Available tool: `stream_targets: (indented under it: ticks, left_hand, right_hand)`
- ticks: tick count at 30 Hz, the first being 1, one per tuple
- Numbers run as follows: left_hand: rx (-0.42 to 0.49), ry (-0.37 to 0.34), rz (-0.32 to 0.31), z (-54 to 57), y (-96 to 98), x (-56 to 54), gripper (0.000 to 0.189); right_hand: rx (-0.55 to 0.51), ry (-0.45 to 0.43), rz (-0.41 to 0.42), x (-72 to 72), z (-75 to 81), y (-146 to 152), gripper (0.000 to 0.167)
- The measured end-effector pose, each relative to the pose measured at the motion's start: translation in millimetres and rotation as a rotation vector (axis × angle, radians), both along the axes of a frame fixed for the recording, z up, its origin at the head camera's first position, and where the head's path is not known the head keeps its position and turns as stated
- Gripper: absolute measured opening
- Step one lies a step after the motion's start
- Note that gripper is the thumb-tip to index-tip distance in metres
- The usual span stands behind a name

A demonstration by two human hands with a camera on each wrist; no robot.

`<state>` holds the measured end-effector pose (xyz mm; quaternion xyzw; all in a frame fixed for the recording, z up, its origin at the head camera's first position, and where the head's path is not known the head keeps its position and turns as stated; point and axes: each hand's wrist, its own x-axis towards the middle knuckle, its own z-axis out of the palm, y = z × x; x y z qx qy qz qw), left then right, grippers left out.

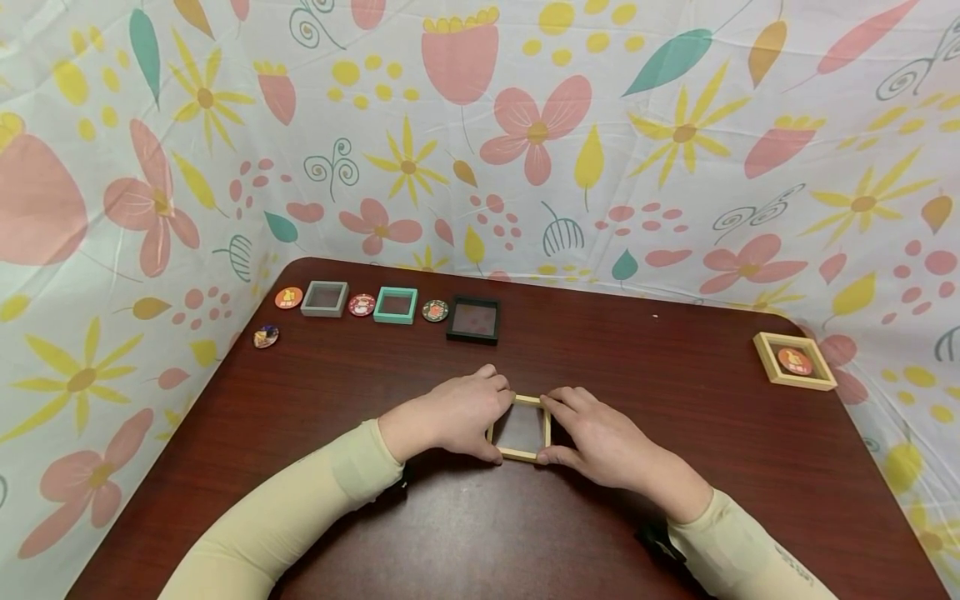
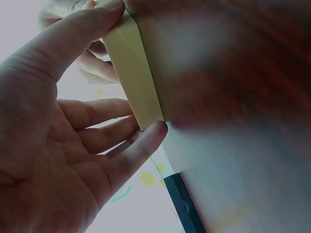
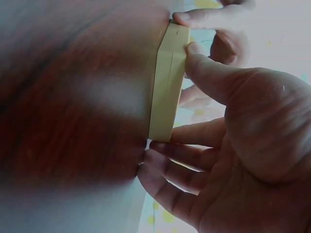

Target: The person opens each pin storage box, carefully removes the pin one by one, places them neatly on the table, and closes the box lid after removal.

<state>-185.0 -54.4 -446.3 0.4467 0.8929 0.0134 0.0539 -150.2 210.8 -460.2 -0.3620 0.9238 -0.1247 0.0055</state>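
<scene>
A square yellow display frame (image 1: 519, 455) with a clear film pane lies on the dark table in the head view. My left hand (image 1: 468, 414) grips its left side, thumb at the near corner and fingers at the far one. On the opposite side my right hand (image 1: 600, 433) holds it the same way. In the left wrist view the frame's yellow side wall (image 2: 133, 73) runs between thumb and fingers. The right wrist view shows the wall (image 3: 167, 87) down on the tabletop, with a thin seam along it. Both hands' thumbs are near each other at the close edge.
Along the back left stand a grey frame (image 1: 325, 299), a teal frame (image 1: 396, 306) and a black frame (image 1: 474, 320). Round badges lie between them, such as an orange badge (image 1: 288, 297). A shiny badge (image 1: 266, 336) is nearer. Far right, another yellow frame (image 1: 806, 382) holds an orange badge.
</scene>
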Motion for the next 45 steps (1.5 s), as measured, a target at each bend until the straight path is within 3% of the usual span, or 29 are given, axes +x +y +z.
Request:
stream_targets:
  ticks: [7, 13, 19, 24, 32, 37, 45]
  left_hand:
    - [-0.002, 0.006, 0.002, -1.9, -1.2, 0.7, 0.078]
    - [-0.005, 0.011, -0.001, -2.9, -1.4, 0.4, 0.076]
    - [-0.013, -0.001, 0.002, -3.8, -1.8, 0.2, 0.074]
    - [-0.015, 0.000, 0.000, -4.1, -1.8, 0.2, 0.074]
    - [-0.014, 0.005, -0.008, -1.9, -2.2, 0.8, 0.074]
    - [-0.021, 0.002, -0.007, -2.3, -1.5, 0.0, 0.074]
    - [0.006, 0.020, -0.005, -1.9, -0.7, 0.2, 0.066]
  right_hand:
    - [-0.020, -0.012, 0.023, -4.8, -0.8, 4, 0.080]
    - [-0.065, 0.006, 0.014, -21.0, -0.9, 20, 0.067]
    - [-0.072, 0.047, -0.145, -46.0, 2.8, 57, 0.067]
    - [-0.066, 0.032, -0.288, -62.6, 7.4, 94, 0.070]
    - [-0.079, 0.023, -0.480, -83.4, 5.4, 156, 0.085]
    - [-0.092, 0.019, -0.587, -89.8, 4.3, 193, 0.090]
    - [-0.093, -0.024, -0.745, -88.4, 3.1, 248, 0.101]
